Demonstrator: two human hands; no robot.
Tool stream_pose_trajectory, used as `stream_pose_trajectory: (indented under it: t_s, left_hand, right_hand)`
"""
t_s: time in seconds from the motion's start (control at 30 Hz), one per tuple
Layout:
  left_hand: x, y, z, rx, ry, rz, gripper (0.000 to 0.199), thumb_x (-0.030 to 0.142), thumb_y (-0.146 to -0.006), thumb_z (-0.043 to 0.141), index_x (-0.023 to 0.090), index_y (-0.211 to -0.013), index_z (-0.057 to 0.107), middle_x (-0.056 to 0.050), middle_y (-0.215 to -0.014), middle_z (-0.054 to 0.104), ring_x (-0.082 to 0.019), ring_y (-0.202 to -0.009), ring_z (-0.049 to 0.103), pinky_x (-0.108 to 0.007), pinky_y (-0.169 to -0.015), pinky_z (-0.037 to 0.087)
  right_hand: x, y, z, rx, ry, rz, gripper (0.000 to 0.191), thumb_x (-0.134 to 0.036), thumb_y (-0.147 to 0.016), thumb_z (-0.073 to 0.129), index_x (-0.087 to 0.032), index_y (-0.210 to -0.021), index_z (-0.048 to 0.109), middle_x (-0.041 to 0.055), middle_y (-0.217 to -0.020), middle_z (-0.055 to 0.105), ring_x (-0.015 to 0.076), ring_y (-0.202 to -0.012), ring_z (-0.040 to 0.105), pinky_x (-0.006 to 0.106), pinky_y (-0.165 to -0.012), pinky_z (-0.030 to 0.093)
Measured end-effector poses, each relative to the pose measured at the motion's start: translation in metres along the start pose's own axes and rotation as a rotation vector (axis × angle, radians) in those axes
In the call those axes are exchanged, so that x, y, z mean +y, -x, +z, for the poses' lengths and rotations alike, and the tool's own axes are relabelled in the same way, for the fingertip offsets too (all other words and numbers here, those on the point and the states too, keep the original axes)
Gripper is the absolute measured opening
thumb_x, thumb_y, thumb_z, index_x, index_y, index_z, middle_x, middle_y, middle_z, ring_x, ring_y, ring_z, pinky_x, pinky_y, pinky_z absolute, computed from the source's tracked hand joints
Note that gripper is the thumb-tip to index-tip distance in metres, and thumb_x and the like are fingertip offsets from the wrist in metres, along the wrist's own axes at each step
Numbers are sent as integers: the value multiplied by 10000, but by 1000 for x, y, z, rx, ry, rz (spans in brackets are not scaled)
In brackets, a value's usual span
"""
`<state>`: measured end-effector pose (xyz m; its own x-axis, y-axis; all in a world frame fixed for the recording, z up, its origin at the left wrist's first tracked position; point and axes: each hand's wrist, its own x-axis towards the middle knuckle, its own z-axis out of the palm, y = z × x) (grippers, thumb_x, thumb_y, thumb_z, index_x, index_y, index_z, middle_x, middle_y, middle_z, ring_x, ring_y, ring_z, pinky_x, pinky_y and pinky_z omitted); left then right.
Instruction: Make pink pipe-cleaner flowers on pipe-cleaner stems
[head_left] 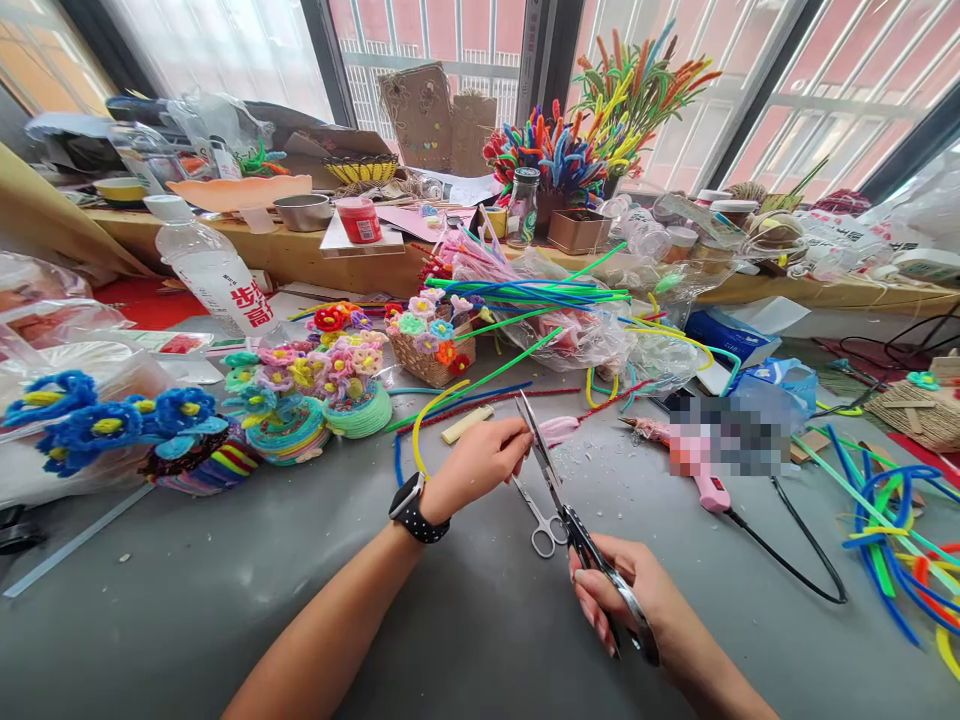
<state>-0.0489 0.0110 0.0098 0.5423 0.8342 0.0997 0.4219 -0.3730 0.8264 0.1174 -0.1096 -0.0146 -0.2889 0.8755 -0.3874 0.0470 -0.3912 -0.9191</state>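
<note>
My left hand (487, 460), with a dark dotted watch (420, 508) on its wrist, is closed in a pinch beside the scissor blades. Whatever its fingertips hold is too small or hidden to tell. My right hand (630, 585) is wrapped round the handles of large black-handled scissors (574, 520), their blades pointing up and away and slightly parted. Small silver scissors (546, 535) lie on the grey table between the hands. Just behind the blades are a pink fuzzy piece (556, 430) and a dark red pipe cleaner (611, 398). A yellow pipe cleaner (420, 430) curves behind my left wrist.
Pipe-cleaner flower pots (358, 408) and blue flowers (105, 425) stand at left by a bottle (214, 270). A pink glue gun (711, 485), partly blurred, trails a cord at right near tangled pipe cleaners (889, 510). Plastic-wrapped bundles (577, 340) lie behind; a cluttered ledge (360, 262) runs along the windows.
</note>
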Motion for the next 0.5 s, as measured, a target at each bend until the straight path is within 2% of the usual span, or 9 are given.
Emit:
stream_pose_trajectory:
  t_s: [0.13,0.27,0.5]
  left_hand:
    - [0,0,-3,-11,-13,-21,268,295,-794,367,181,-563,440,40,-471,504,-82,-415,460,-195,-471,337]
    - [2,2,-6,-64,8,-25,276,314,-805,356,179,-579,437,47,-479,486,-76,-418,456,-191,-481,339]
    - [3,2,-4,-61,14,-11,285,324,-812,348,176,-583,432,49,-467,466,-76,-419,430,-196,-468,312]
  right_hand:
    - [0,-3,1,-1,-23,16,435,-557,-634,581,-161,-728,428,-59,-495,407,45,-399,350,166,-389,313]
    - [0,-5,-2,-26,-77,-29,481,-594,-623,557,-153,-773,436,-63,-530,373,44,-431,338,161,-397,298]
    - [-10,-5,-7,-56,50,-31,348,-467,-682,575,-156,-728,426,-59,-520,421,50,-423,376,181,-418,358]
